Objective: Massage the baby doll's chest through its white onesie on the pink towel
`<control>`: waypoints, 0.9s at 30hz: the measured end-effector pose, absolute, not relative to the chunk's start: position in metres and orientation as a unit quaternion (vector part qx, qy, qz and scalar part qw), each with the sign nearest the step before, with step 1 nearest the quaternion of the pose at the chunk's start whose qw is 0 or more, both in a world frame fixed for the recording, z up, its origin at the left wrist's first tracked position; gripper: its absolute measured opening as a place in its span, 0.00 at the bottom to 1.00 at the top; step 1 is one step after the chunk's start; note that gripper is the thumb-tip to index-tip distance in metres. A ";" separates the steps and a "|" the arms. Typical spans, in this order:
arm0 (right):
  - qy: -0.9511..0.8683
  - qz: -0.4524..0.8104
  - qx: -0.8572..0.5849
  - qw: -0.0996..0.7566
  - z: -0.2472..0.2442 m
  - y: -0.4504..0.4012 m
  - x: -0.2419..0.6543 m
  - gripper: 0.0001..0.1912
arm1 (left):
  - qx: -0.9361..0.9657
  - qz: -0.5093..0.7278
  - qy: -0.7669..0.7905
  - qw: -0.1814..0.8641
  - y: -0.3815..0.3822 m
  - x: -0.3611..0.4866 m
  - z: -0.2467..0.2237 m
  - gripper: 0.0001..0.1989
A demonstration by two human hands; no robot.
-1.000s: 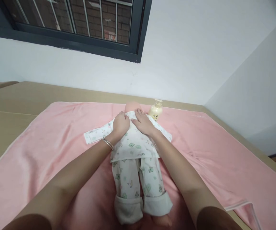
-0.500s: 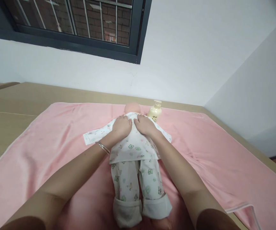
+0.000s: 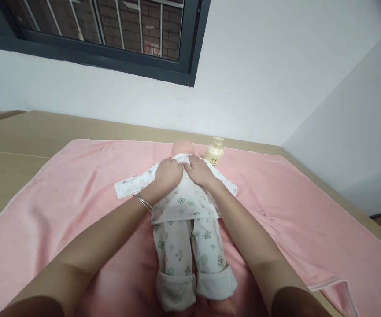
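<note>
A baby doll (image 3: 183, 148) with a bald, skin-coloured head lies stretched out, its feet towards me. It wears a white printed top (image 3: 190, 203) and matching trousers (image 3: 177, 248) with the cuffs rolled up. On the left side of the upper torso rests my left hand (image 3: 169, 174), laid flat with a silver bangle at the wrist. My right hand (image 3: 199, 171) lies flat on the other side, fingers stretched towards the head, thumb close to the left hand's. Both palms cover part of the top. Whether the doll is face up or down I cannot tell.
Under the doll a pink blanket (image 3: 286, 211) spreads over a wooden surface (image 3: 8, 176). A pale yellow bottle (image 3: 214, 152) stands right of the doll's head. Behind are a white wall (image 3: 243, 88) and a dark-framed window (image 3: 190, 53); the blanket's near right corner is folded.
Both hands stay on the doll's upper torso. The right thumb has shifted slightly left, nearer the left hand. The view has tilted very slightly.
</note>
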State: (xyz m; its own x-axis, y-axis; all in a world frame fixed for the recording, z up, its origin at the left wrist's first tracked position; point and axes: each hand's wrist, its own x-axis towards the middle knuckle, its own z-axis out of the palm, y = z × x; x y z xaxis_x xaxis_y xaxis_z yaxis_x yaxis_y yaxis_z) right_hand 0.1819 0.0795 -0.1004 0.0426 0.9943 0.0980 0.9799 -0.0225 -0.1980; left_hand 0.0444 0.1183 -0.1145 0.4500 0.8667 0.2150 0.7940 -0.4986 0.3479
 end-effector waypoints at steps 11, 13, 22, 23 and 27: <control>-0.667 0.000 -0.739 0.095 -0.106 0.076 0.172 0.26 | 0.841 0.201 0.489 0.111 0.128 0.044 -0.116 0.21; -0.675 0.004 -0.732 0.088 -0.104 0.076 0.175 0.26 | 0.842 0.198 0.491 0.105 0.122 0.046 -0.116 0.22; -0.700 0.028 -0.713 0.033 -0.083 0.060 0.178 0.25 | 0.863 0.185 0.458 0.107 0.109 0.052 -0.111 0.20; -0.699 0.028 -0.715 0.027 -0.082 0.059 0.177 0.24 | 0.860 0.184 0.463 0.114 0.114 0.049 -0.110 0.20; -0.700 0.035 -0.713 0.026 -0.082 0.063 0.181 0.24 | 0.847 0.179 0.488 0.116 0.122 0.044 -0.109 0.24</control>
State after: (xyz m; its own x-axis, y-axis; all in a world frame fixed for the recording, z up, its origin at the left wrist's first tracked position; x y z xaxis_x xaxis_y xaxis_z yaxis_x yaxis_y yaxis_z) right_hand 0.1805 0.0626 -0.0818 0.0181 0.9997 -0.0140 0.9961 -0.0193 -0.0865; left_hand 0.0441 0.1217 -0.1094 0.4603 0.8674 0.1892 0.7841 -0.4972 0.3714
